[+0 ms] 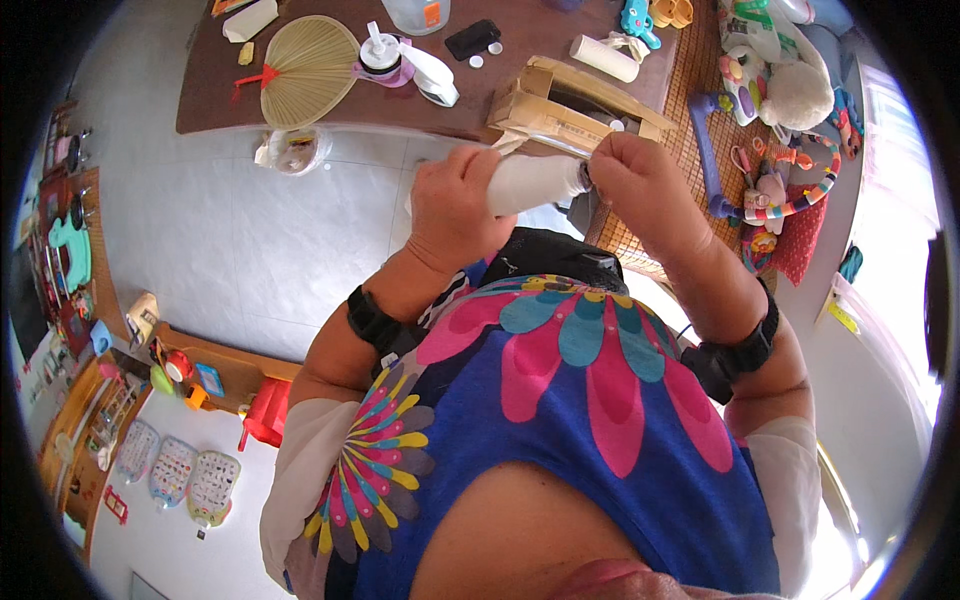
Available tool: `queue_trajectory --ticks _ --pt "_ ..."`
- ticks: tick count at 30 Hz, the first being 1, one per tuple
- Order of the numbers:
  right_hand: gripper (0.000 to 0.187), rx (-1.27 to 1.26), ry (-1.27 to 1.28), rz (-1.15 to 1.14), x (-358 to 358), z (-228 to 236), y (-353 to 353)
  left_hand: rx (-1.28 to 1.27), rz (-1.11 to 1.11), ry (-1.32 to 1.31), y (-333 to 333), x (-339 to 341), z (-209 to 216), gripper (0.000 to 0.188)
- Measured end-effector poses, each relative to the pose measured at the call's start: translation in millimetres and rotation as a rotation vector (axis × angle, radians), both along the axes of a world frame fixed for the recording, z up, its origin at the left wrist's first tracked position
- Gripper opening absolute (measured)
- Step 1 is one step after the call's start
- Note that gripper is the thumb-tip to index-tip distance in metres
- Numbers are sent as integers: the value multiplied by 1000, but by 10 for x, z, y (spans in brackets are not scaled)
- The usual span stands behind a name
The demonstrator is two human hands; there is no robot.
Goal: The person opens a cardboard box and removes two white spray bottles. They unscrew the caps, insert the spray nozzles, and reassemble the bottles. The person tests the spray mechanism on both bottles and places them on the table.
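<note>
My left hand is wrapped round a smooth white bottle-shaped thing, held in front of my body just off the table's near edge. It lies sideways and narrows to a dark ring at its right end. My right hand is closed with bent fingers at that dark end. What lies inside those fingers is hidden. Just beyond my hands, an open cardboard box stands on the brown table, and some of its contents show.
On the table are a palm-leaf fan, a lidded cup with a straw, a white spray head, a black phone and a white cylinder. Toys lie on a woven mat at the right. A clear plastic bin stands below the table edge.
</note>
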State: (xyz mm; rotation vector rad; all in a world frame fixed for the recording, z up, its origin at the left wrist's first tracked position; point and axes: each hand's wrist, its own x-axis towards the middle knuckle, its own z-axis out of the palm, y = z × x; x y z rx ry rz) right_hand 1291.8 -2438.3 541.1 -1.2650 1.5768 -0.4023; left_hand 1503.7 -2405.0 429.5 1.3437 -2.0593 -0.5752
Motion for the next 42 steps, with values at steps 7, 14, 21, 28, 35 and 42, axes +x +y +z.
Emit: queue_trajectory --ticks 7,14,21,28,35,42 --pt "16 273 -611 -271 219 -93 -130 53 10 296 -159 157 -95 51" --pt "12 382 -705 -345 187 -810 -100 168 53 401 -180 440 -287 48" --pt "11 430 -399 -381 646 -1960 -164 215 48 441 -275 900 -713 52" --pt "9 -27 -657 -195 979 -1421 -301 322 53 411 -340 1198 -822 50" --pt "14 -238 -475 86 1168 -997 -420 352 7 412 -378 1117 -790 45" --pt "10 -202 -464 -41 1192 -939 -367 292 0 407 -398 1044 -779 44"
